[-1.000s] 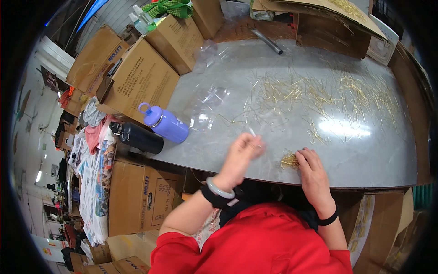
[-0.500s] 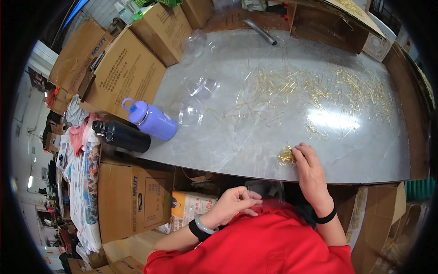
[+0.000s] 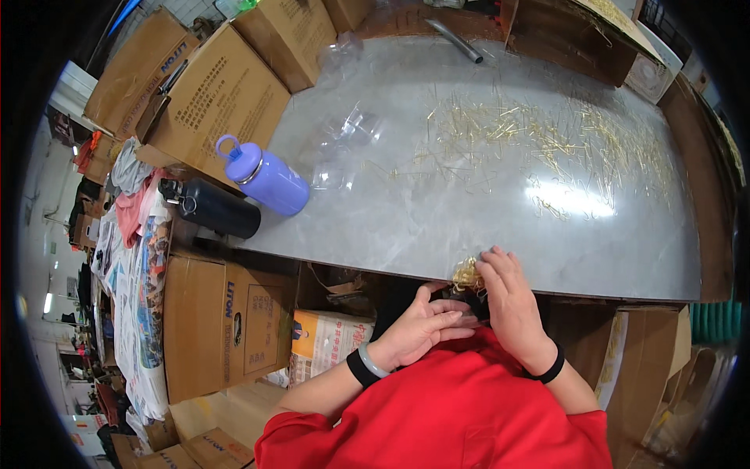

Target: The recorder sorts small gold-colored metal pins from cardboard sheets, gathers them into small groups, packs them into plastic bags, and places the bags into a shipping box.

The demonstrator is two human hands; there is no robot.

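Observation:
A small clump of gold wire hooks [image 3: 466, 272] lies at the near edge of the grey table, some of it hanging over the edge. Beside it on the right, my right hand [image 3: 512, 306] rests with fingers stretched out, their tips against the clump. Just below the edge, my left hand [image 3: 418, 332] is turned palm up, fingers extended toward the right hand. No held thing can be made out in it; the space under the clump is partly hidden by the hands. Many more loose gold wire hooks [image 3: 555, 141] are scattered over the far right of the tabletop.
On the left stand a purple bottle [image 3: 273, 184], a black bottle [image 3: 219, 209] and cardboard boxes [image 3: 215, 109]. Clear plastic containers [image 3: 351, 129] sit beyond the bottles. A metal tube [image 3: 457, 41] lies at the back. A brown board [image 3: 699, 180] borders the right side.
My right hand has drawn the clump of hooks left and toward me to the table edge. My left hand has risen and turned palm up beneath it. A clear plastic piece near it no longer shows.

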